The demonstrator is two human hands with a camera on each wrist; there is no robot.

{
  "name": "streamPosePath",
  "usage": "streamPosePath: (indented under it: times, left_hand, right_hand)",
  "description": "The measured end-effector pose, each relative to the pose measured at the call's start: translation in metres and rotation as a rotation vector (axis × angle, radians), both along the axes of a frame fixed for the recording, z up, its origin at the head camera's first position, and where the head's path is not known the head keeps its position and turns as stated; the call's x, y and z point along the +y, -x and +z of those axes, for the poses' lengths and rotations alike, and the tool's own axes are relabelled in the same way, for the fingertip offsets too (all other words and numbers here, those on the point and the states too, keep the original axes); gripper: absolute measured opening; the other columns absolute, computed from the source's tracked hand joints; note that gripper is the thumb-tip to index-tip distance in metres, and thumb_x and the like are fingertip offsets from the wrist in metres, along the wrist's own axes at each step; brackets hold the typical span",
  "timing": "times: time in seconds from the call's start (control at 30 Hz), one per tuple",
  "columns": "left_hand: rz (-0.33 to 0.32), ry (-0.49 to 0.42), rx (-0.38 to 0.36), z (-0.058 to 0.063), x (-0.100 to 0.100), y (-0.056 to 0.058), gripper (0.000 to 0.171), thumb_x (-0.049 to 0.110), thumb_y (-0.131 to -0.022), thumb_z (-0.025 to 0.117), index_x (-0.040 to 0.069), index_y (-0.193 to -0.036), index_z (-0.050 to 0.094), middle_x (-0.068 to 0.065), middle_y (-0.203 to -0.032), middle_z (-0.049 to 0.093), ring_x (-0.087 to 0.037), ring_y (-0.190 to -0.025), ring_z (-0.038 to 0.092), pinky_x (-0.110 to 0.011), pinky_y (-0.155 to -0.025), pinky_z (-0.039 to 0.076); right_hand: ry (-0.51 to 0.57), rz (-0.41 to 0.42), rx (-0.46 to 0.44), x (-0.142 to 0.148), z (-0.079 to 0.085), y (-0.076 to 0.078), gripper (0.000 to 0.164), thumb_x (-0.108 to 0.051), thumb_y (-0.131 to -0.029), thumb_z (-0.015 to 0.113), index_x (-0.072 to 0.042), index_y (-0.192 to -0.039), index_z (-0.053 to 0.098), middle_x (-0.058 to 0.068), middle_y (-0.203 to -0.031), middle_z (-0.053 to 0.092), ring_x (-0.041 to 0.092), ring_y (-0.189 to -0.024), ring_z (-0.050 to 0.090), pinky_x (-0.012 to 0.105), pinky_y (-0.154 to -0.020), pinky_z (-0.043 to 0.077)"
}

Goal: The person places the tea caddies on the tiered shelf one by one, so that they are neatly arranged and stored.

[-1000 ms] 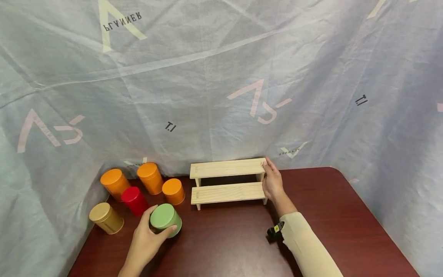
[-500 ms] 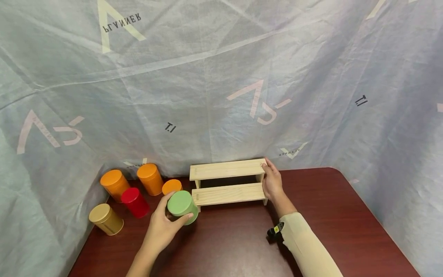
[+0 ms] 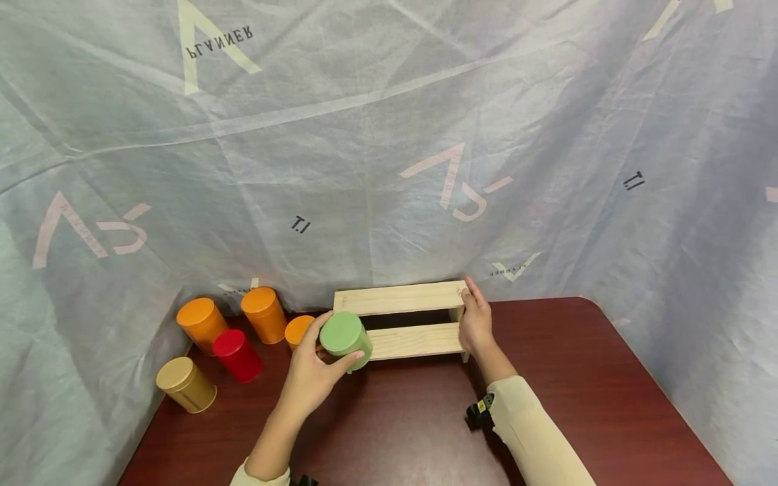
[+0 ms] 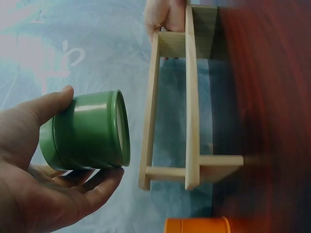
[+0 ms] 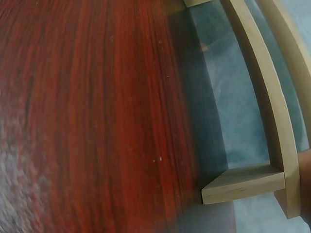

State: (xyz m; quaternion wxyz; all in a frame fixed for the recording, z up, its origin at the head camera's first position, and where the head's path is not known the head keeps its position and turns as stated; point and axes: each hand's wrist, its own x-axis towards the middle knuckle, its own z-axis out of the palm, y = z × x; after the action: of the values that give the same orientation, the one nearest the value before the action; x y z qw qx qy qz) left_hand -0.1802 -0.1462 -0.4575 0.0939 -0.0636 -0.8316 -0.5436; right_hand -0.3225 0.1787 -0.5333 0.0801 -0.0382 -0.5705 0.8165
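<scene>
My left hand (image 3: pixel 311 370) grips a green tin (image 3: pixel 343 335) around its side, thumb on one side and fingers on the other. In the head view the tin overlaps the left end of a two-step wooden rack (image 3: pixel 419 341). The left wrist view shows the green tin (image 4: pixel 90 131) held in the air, apart from the rack (image 4: pixel 192 111). At the rack's right end my right hand (image 3: pixel 477 320) holds the upper board, thumb on top. Only a sliver of that hand shows at the edge of the right wrist view, beside the rack's boards (image 5: pixel 267 82).
Left of the rack stand a small orange tin (image 3: pixel 298 329), two taller orange tins (image 3: pixel 264 316), a red tin (image 3: pixel 238 356) and a gold tin (image 3: pixel 187 385). All are on the dark red table (image 3: pixel 425 425). A grey printed cloth (image 3: pixel 365 148) hangs behind.
My left hand has carried the green tin right and away from me, from beside the small orange tin to the rack's left end. My right hand stays on the rack.
</scene>
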Motion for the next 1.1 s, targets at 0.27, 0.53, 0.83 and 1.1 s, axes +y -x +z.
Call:
streamPosePath:
  times: [0.27, 0.53, 0.83, 1.1]
  left_hand:
    - [-0.052, -0.039, 0.032, 0.009, 0.02, 0.015, 0.096, 0.031, -0.083, 0.093, 0.018, -0.162, 0.039, -0.011, -0.144, 0.061, -0.027, -0.118, 0.067, -0.048, -0.099, 0.059]
    - [-0.053, -0.027, 0.06, 0.016, 0.037, 0.029, 0.091, 0.036, -0.082, 0.093, 0.025, -0.159, 0.045, -0.006, -0.145, 0.062, -0.026, -0.123, 0.064, -0.05, -0.102, 0.057]
    - [-0.069, -0.037, 0.082, 0.017, 0.054, 0.039, 0.095, 0.039, -0.083, 0.092, 0.016, -0.162, 0.042, -0.012, -0.159, 0.048, -0.029, -0.13, 0.06, -0.049, -0.098, 0.06]
    - [-0.084, -0.07, 0.058, 0.018, 0.063, 0.043, 0.094, 0.041, -0.083, 0.092, 0.023, -0.161, 0.042, -0.01, -0.149, 0.057, -0.027, -0.123, 0.066, -0.048, -0.101, 0.059]
  right_hand:
    - [0.024, -0.01, -0.015, 0.001, 0.002, -0.001, 0.053, -0.018, -0.116, 0.036, -0.014, -0.168, 0.029, 0.008, -0.18, 0.006, 0.02, -0.167, -0.001, 0.037, -0.137, 0.002]
    - [0.016, -0.006, -0.035, 0.001, 0.002, -0.001, 0.053, -0.02, -0.116, 0.037, -0.014, -0.169, 0.028, 0.007, -0.18, 0.005, 0.021, -0.166, -0.004, 0.039, -0.137, 0.002]
    - [0.039, -0.025, -0.02, -0.001, 0.001, 0.0, 0.053, -0.017, -0.115, 0.038, -0.011, -0.168, 0.03, 0.009, -0.179, 0.012, 0.019, -0.166, 0.001, 0.038, -0.137, 0.004]
    - [0.035, -0.035, -0.021, -0.003, 0.003, -0.001, 0.052, -0.016, -0.115, 0.039, -0.011, -0.167, 0.033, 0.009, -0.178, 0.019, 0.019, -0.166, 0.009, 0.037, -0.137, 0.01]
